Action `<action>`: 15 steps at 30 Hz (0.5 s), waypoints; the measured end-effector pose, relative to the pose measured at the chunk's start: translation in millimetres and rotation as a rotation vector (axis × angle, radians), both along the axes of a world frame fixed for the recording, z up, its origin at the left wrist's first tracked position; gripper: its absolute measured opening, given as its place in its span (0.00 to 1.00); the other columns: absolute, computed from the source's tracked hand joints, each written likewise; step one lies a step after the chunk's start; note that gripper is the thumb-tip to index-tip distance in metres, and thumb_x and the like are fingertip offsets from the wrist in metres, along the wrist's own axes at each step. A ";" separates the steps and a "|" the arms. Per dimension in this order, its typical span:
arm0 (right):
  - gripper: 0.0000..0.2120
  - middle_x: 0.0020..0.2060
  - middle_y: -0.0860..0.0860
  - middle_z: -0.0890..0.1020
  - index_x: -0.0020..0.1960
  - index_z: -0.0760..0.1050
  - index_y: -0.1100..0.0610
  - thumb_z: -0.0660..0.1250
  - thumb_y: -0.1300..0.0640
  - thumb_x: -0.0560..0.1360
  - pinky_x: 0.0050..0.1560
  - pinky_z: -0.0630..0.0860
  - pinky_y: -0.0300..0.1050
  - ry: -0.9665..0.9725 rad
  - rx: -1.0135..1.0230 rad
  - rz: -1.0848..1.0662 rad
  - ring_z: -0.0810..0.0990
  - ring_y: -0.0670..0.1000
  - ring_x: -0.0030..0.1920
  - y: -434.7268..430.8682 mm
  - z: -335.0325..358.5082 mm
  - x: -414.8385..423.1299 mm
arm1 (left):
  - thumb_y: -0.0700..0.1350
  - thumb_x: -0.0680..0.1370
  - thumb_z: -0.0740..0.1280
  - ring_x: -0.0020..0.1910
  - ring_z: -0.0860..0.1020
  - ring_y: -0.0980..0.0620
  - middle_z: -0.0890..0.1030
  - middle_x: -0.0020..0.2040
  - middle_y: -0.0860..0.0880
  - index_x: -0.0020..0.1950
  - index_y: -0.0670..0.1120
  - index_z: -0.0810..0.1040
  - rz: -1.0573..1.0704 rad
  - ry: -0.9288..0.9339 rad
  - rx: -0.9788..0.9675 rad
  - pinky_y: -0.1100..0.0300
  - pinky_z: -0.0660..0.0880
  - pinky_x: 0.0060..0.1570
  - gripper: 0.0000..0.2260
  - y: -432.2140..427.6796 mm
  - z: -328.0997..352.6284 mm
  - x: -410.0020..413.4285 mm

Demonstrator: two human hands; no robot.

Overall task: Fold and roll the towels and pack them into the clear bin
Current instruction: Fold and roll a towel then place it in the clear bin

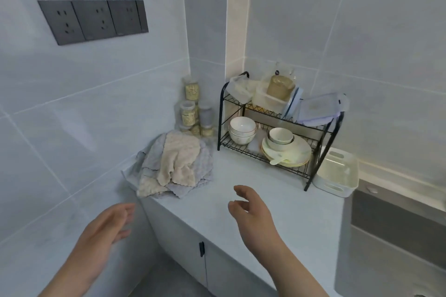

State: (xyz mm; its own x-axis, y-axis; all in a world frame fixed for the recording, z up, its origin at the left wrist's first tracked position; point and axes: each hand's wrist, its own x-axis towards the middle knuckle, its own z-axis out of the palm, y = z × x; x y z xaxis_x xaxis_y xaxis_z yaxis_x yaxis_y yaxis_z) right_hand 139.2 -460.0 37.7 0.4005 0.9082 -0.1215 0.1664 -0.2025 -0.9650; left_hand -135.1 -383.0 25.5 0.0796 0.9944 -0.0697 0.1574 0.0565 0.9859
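A heap of towels, beige ones lying over grey ones, sits on the tabletop to the left of the black wire dish rack, unfolded. The bin, pale and handled, stands touching the rack's right leg. Both hands are empty with fingers loosely spread: the left hand hovers off the tabletop edge below the towels, the right hand above the tabletop in front of the rack.
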 end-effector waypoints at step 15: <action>0.19 0.62 0.47 0.73 0.68 0.69 0.53 0.63 0.57 0.78 0.51 0.75 0.43 0.063 -0.152 -0.041 0.77 0.45 0.49 245.0 -31.8 16.0 | 0.44 0.81 0.62 0.53 0.79 0.54 0.80 0.56 0.49 0.54 0.51 0.78 -0.138 0.115 -0.147 0.56 0.74 0.56 0.07 251.5 -3.8 58.1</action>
State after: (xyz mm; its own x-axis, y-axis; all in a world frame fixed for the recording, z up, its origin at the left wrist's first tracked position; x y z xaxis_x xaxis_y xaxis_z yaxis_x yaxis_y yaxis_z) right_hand 155.2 -215.1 6.0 0.4244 0.8603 -0.2824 0.0952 -0.3526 -0.9309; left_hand -77.0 -131.4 21.7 0.1976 0.9531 -0.2294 0.2844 0.1682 0.9438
